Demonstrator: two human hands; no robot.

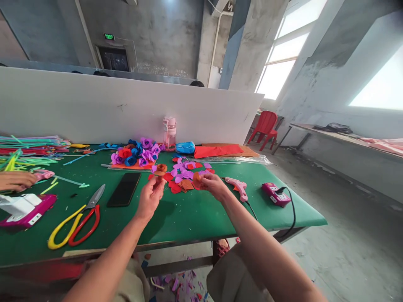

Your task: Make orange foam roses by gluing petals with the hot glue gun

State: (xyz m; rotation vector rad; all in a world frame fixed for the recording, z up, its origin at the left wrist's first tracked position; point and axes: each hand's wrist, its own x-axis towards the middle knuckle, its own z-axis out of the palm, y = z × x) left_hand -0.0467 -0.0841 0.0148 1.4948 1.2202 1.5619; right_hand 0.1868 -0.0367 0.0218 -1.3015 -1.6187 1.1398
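My left hand (153, 193) pinches a brown paper flower (161, 168) upright above the green table (189, 218). A short way to the right, my right hand (212, 184) holds a single brown petal (197, 179) between its fingertips. Loose purple, red and brown petals (185, 184) lie scattered just beyond and between the hands. Behind my left hand is a pile of purple, blue and red paper flowers (135, 153). A pink glue gun (237, 186) rests to the right of my right hand.
Scissors (91, 209) and a black phone (124, 189) lie left of my hands. A pink bottle (170, 132) stands by the white partition (126, 105). Another person's hand (17, 181) is at the far left, near colored sticks. A power strip (276, 194) sits right.
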